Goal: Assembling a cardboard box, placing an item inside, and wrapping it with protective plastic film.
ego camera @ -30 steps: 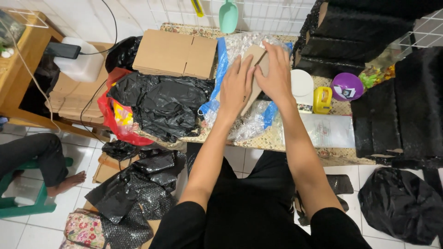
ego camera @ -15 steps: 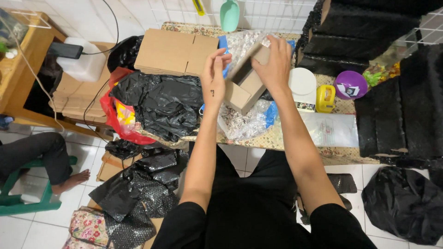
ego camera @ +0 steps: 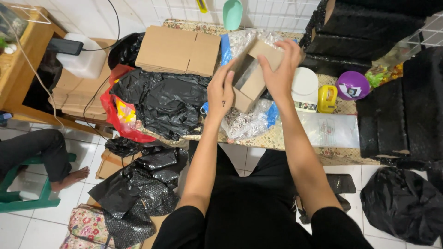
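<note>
The small brown cardboard box (ego camera: 253,76) sat tilted between the person's two hands above the table (ego camera: 295,138), its open side turned up toward the camera. The right hand (ego camera: 280,74) was clamped on the box's far right edge, fingers curled over the top flap. The left hand (ego camera: 220,90) lay flat and open against the box's left side, fingers together and pointing up, pressing rather than gripping.

Under the box and both hands spread a sheet of clear bubble wrap (ego camera: 247,122), with blue plastic showing at its edges. Just left of the left hand lay a heap of black plastic bags (ego camera: 161,101), with a red bag (ego camera: 117,108) beyond it. Farther ahead and left of that hand lay a stack of flattened cardboard (ego camera: 177,50). Just right of the right hand stood a white round container (ego camera: 305,85), then a yellow tape dispenser (ego camera: 326,98) and a purple lid (ego camera: 352,86). Nearer the person's body, right of the right forearm, lay a clear plastic sheet (ego camera: 330,130).

To the far left, another person's leg and bare foot (ego camera: 69,177) rested on the tiled floor.
</note>
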